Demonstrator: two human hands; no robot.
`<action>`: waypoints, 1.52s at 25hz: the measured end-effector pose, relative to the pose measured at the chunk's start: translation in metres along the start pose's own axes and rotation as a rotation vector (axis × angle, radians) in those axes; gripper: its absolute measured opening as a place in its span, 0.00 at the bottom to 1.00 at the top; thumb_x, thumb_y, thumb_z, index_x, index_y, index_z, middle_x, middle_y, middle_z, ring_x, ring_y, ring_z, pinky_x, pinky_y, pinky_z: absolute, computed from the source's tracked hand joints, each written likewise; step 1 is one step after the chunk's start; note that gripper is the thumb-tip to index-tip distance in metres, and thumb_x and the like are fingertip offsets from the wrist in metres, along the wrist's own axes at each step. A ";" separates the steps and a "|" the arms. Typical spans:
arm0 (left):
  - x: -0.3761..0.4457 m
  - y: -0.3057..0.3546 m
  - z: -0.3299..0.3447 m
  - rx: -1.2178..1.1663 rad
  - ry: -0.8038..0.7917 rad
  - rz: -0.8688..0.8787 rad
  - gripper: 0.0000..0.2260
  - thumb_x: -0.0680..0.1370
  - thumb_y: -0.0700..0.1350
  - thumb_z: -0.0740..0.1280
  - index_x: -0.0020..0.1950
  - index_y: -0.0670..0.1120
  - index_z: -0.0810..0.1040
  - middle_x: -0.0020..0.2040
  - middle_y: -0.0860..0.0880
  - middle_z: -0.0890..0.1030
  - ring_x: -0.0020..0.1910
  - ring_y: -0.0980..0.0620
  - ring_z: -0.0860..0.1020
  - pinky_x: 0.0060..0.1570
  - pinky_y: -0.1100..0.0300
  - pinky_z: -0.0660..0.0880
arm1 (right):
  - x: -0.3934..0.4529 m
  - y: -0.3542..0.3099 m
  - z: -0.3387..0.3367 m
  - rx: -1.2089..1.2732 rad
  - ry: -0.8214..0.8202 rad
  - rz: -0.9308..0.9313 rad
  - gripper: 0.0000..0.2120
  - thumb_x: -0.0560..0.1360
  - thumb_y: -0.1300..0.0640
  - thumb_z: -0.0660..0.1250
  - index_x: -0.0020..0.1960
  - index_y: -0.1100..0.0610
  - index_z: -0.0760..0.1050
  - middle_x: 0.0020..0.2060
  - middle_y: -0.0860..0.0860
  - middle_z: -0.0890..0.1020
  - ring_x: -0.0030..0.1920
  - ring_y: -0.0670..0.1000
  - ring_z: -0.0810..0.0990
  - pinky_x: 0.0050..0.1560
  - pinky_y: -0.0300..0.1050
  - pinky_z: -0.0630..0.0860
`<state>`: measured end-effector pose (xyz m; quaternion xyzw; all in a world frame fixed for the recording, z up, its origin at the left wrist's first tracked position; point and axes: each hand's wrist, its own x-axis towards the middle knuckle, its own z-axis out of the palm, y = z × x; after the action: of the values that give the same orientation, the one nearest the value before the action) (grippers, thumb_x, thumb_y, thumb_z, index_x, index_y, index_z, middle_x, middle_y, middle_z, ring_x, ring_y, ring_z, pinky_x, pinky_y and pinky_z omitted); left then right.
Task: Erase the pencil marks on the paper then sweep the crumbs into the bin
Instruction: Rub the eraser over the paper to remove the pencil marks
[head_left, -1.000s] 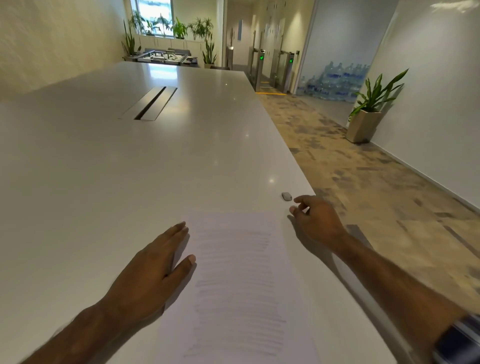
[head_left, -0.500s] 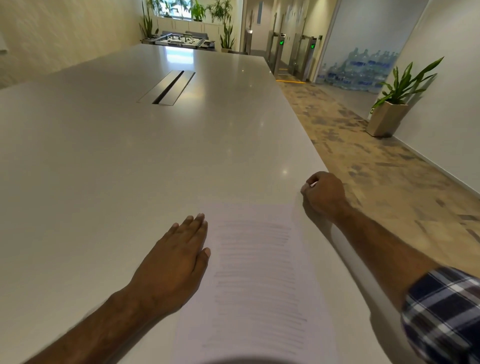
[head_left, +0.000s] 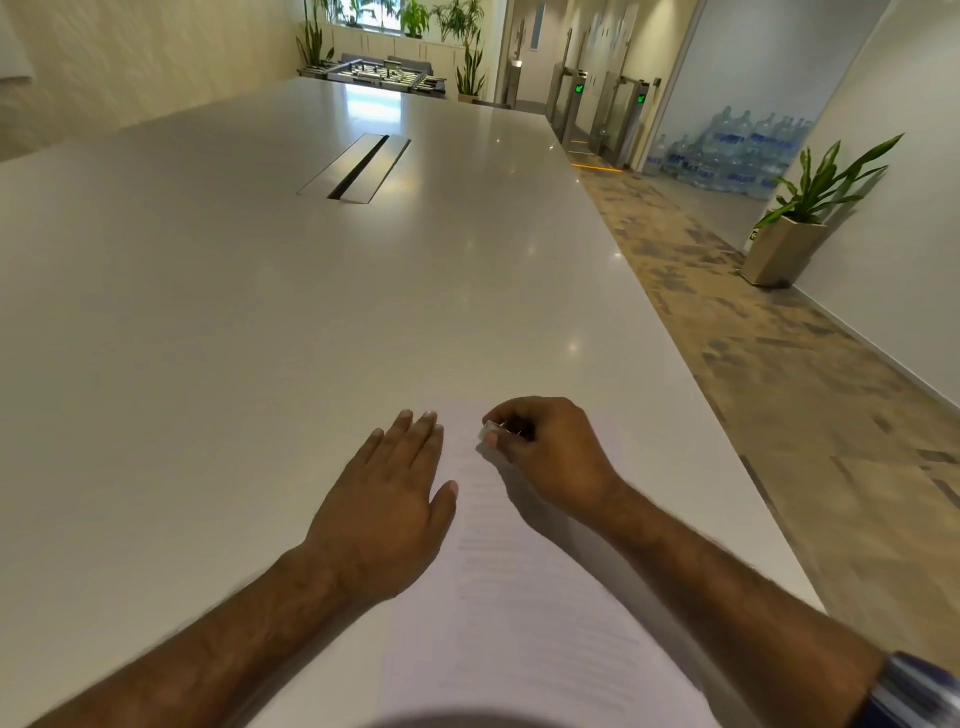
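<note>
Right hand (head_left: 550, 452) is curled around a small eraser (head_left: 491, 431), pinched between thumb and fingertips, tip down at the top of the paper (head_left: 519, 597) — looks set to start rubbing the first pencil lines. Left hand (head_left: 387, 509) lies flat, fingers straight, on the sheet's left edge just beside the right hand; my read is it pins the sheet so rubbing won't drag or crease it. Faint lines run down the sheet from below the right hand toward the wrists — none look erased yet. No crumbs visible, no bin in view. Beyond the hands only bare table (head_left: 260, 312) and a cable slot (head_left: 358, 166) well ahead; nothing blocks the stroke.
</note>
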<state>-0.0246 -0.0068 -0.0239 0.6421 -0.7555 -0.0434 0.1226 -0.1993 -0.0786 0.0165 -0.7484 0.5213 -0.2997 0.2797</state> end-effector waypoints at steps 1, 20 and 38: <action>0.000 0.000 0.001 0.003 -0.013 -0.007 0.35 0.75 0.62 0.33 0.80 0.48 0.44 0.80 0.51 0.43 0.79 0.53 0.41 0.76 0.56 0.41 | -0.001 -0.003 0.004 -0.024 0.000 -0.010 0.06 0.76 0.57 0.70 0.49 0.56 0.85 0.38 0.43 0.83 0.37 0.38 0.79 0.42 0.25 0.72; 0.009 -0.010 -0.002 0.095 -0.094 0.070 0.30 0.80 0.58 0.36 0.79 0.45 0.39 0.80 0.48 0.40 0.79 0.50 0.39 0.77 0.49 0.42 | 0.011 -0.011 0.032 -0.429 0.055 0.001 0.12 0.74 0.60 0.64 0.34 0.60 0.78 0.32 0.53 0.81 0.34 0.51 0.79 0.40 0.47 0.77; 0.009 -0.009 -0.002 0.117 -0.065 0.082 0.30 0.78 0.55 0.34 0.79 0.44 0.40 0.80 0.46 0.40 0.79 0.48 0.40 0.77 0.48 0.41 | 0.006 -0.024 0.042 -0.444 -0.076 -0.062 0.14 0.76 0.57 0.62 0.38 0.61 0.81 0.34 0.54 0.83 0.36 0.50 0.79 0.45 0.46 0.75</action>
<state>-0.0171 -0.0165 -0.0230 0.6147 -0.7862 -0.0149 0.0618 -0.1517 -0.0721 0.0072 -0.8180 0.5404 -0.1576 0.1184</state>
